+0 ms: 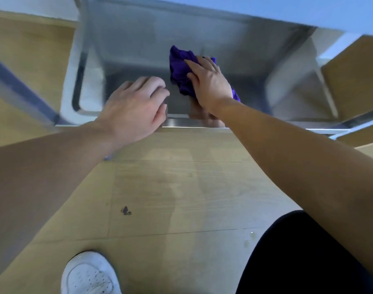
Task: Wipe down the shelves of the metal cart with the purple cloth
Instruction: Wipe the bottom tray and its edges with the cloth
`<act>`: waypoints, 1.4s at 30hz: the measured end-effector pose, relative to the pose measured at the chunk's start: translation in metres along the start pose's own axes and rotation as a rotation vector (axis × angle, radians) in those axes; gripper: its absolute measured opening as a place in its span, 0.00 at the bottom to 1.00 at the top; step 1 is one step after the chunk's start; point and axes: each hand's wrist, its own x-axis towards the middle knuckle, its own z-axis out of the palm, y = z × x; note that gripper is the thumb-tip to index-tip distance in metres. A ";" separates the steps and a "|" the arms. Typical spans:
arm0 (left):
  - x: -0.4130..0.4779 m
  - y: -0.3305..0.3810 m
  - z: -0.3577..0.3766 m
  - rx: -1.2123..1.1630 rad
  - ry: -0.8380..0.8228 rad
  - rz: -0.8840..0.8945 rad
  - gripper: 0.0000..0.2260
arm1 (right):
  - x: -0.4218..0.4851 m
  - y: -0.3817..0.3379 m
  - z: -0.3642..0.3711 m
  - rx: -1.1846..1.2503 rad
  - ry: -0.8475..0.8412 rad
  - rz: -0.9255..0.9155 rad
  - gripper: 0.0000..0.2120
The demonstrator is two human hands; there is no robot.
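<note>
The metal cart's lower shelf point(139, 60) fills the upper middle of the head view, grey and shiny, blurred by motion. A crumpled purple cloth point(179, 66) lies on that shelf. My right hand point(209, 81) presses flat on top of the cloth, fingers spread. My left hand point(136, 107) rests at the shelf's front rim point(177, 123), fingers curled over the edge. An upper shelf's edge point(266, 13) overhangs at the top of the view.
Light wooden floor point(181, 187) stretches below the cart, with a small dark mark point(125, 210). My white shoe point(89, 274) is at the bottom left and a dark trouser leg point(298, 257) at the bottom right. The cart's upright legs point(79, 71) flank the shelf.
</note>
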 end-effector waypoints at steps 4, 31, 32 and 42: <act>0.042 0.041 0.010 -0.034 0.006 0.120 0.18 | -0.031 0.074 -0.027 -0.028 0.021 0.137 0.20; 0.131 0.142 0.080 -0.163 -0.134 0.125 0.23 | 0.002 0.217 -0.057 -0.046 0.138 0.544 0.18; 0.131 0.142 0.080 -0.175 -0.125 0.116 0.23 | 0.012 0.201 -0.049 -0.026 0.138 0.411 0.18; 0.133 0.139 0.083 -0.205 -0.089 -0.004 0.21 | 0.014 0.279 -0.065 -0.167 0.142 0.548 0.20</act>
